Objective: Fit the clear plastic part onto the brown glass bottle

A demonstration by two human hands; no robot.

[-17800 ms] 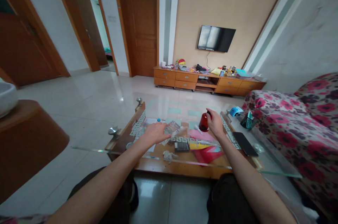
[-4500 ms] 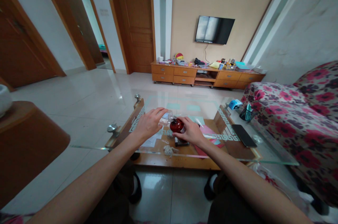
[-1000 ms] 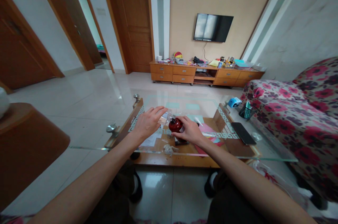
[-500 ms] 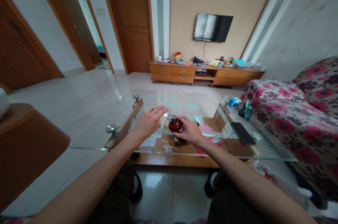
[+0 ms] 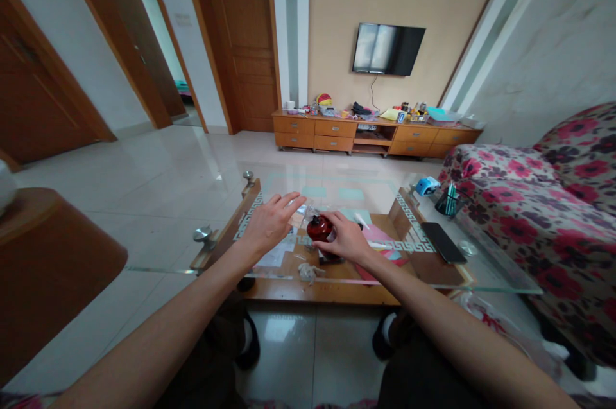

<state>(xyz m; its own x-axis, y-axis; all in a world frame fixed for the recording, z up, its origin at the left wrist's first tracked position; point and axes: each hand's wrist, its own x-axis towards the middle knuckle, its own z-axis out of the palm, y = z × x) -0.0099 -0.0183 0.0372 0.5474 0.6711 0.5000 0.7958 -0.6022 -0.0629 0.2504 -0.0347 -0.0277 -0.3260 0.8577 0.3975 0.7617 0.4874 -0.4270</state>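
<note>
My right hand (image 5: 345,235) is wrapped round a reddish-brown bottle (image 5: 318,228) with a small black top, over the glass coffee table (image 5: 289,278). The bottle leans toward my left side, and part of it is hidden by the fingers. To its left, my left hand (image 5: 273,219) hovers with fingers stretched out, apart from the bottle. A clear plastic piece (image 5: 310,211) shows just beyond the bottle, between the hands; its kind is hard to make out. Nearer me lies a crumpled clear plastic wrapper (image 5: 309,272).
At the table's right stand a pen holder (image 5: 450,202), a black phone (image 5: 443,243) and a blue-and-white pack (image 5: 426,186). Papers (image 5: 380,229) show under the glass. A floral sofa (image 5: 524,203) is on the right, a brown wooden stool-like piece (image 5: 58,255) on the left.
</note>
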